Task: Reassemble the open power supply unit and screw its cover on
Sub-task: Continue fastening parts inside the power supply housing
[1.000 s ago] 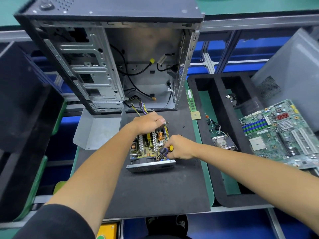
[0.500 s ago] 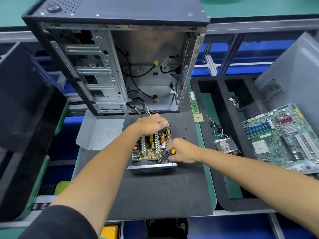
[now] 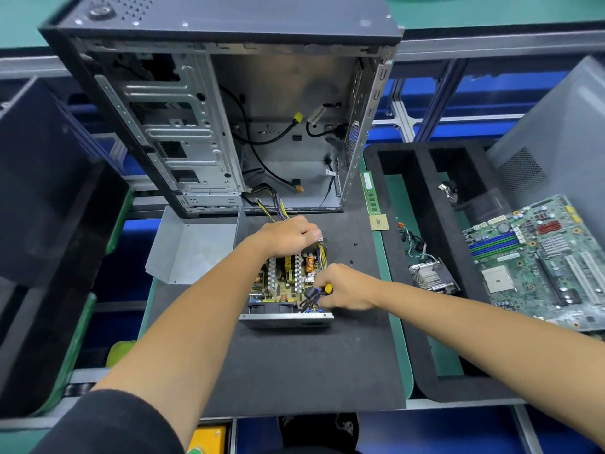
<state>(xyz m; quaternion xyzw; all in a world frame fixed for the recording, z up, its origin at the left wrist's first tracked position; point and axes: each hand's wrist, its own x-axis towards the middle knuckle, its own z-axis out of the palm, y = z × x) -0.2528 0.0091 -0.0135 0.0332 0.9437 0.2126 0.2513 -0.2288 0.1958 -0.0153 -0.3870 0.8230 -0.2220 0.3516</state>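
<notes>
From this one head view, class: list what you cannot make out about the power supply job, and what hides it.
- Screwdriver tip and any screw under it: head view, hidden by the right hand and cables.
- Far edge of the power supply unit: covered by the left hand.
- Dots on the black mat: too small to identify.
- Motherboard: cut off by the right edge.
</notes>
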